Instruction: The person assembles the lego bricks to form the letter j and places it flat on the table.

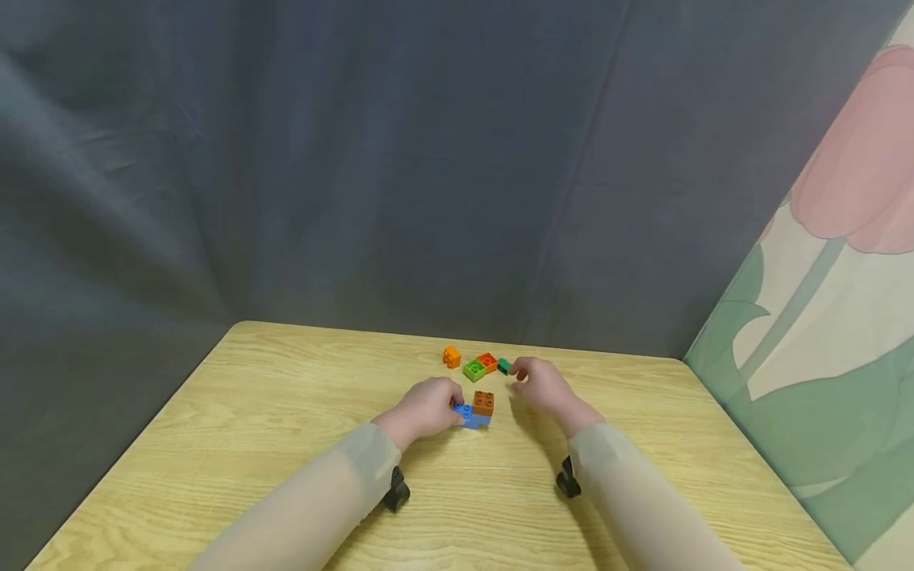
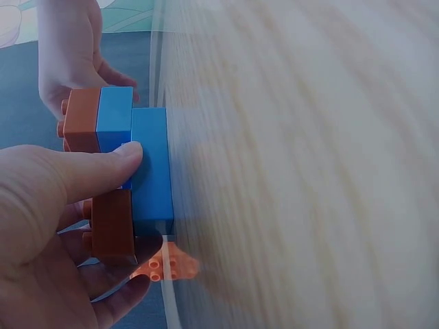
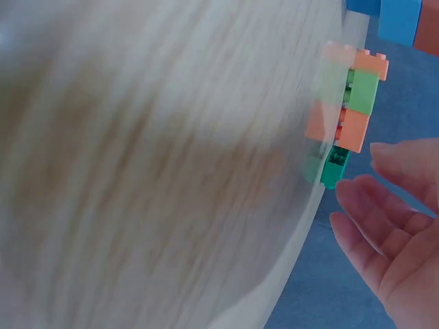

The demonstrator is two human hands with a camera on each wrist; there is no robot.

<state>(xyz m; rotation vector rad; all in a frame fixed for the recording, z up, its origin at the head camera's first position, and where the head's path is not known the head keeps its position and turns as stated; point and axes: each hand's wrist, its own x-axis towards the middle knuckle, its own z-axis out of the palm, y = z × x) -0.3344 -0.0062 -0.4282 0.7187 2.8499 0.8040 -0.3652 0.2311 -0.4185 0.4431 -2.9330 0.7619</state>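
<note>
My left hand (image 1: 427, 406) grips a stack of toy building bricks. In the left wrist view its thumb lies across the side of a long blue brick (image 2: 151, 178), with the fingers on the far side. A smaller blue brick (image 2: 114, 118) sits on one end, topped by a brown brick (image 2: 84, 120). Another brown brick (image 2: 113, 229) is on the other end, close to the fingers. My right hand (image 1: 539, 384) reaches with parted, slightly bent fingers near a dark green brick (image 3: 335, 166). Nothing is between its thumb and fingers, and the fingertips are just short of that brick.
Beyond the hands lie a light green brick (image 1: 474, 370), a red-orange brick (image 1: 487, 362) beside it and an orange brick (image 1: 451, 357) farther left. All are on the wooden table (image 1: 321, 381). A dark curtain (image 1: 428, 159) hangs behind, and a flower-patterned cloth (image 1: 821, 317) is at the right.
</note>
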